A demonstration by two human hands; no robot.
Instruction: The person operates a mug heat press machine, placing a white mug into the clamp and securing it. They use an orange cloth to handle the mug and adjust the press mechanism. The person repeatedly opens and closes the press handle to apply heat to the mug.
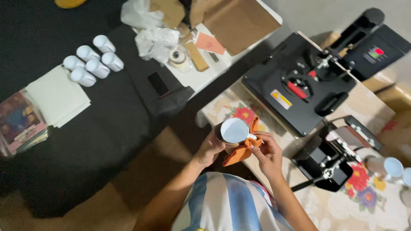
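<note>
A black heat press (299, 81) fills the upper right of the frame on the flower-patterned desk (342, 214), with a smaller press (332, 156) lower right. Six white mugs (92, 60) lie in the upper left. At centre, the left hand (209, 149) is curled around a white mug (234, 130); the right hand (267, 152) pinches what seems an orange cloth (242, 149) against it.
</note>
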